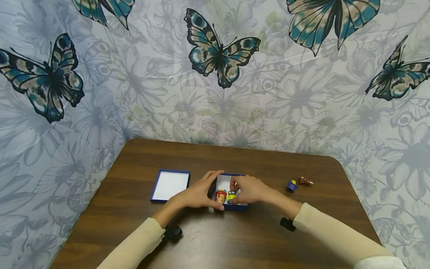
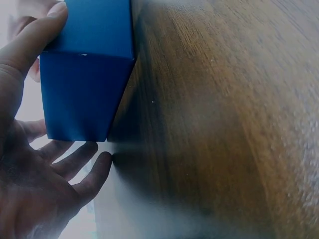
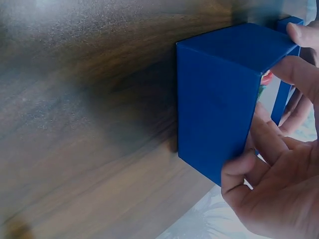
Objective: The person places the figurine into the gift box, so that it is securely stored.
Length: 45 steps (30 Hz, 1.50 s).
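Note:
A blue box (image 1: 236, 208) with a white inside stands open-topped on the table, between both hands. My left hand (image 1: 198, 192) holds it at the left side, thumb at the front corner and fingers reaching to the back. Inside, at the front left, lies a toy figure with a red and tan head (image 1: 221, 195). Beside it is a yellow toy figure with big goggle eyes (image 1: 231, 194). My right hand (image 1: 250, 188) reaches into the box from the right and pinches the yellow figure; its fingertips are partly hidden by the box wall in the right wrist view (image 3: 279, 149).
Left of the box lies its blue-rimmed lid (image 1: 172, 185), white inside up. On the right side of the brown table (image 1: 262, 239) are a purple and yellow toy figure (image 1: 291, 186) and a small brown toy (image 1: 305, 181). A butterfly-print cloth (image 1: 228, 112) hangs behind.

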### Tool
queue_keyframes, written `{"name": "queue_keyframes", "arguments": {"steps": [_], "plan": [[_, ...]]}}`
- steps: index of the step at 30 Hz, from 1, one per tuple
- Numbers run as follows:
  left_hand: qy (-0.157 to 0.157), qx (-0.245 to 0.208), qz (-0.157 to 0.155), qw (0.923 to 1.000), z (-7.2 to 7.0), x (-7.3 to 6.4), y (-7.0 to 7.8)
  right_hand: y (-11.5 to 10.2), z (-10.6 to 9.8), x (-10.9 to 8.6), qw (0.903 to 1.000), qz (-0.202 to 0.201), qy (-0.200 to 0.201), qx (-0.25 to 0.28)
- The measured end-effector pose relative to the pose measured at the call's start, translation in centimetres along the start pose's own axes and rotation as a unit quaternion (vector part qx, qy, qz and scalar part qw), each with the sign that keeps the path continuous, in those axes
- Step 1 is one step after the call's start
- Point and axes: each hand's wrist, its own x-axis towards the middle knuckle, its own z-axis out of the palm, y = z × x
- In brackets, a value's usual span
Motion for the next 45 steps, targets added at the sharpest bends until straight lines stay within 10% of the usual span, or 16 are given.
{"name": "queue_keyframes", "arguments": {"steps": [38, 45], "plan": [[-0.005, 0.005, -0.003, 1.0000, 0.0, -0.1, 0.3, 1.1, 0.0, -0.3, 0.9965, -0.083, -0.002, -0.009], [-0.001, 0.010, -0.003, 0.9999, 0.1, 0.0, 0.2, 2.2, -0.5, -1.8, 0.9908, -0.124, 0.055, -0.005]]}}
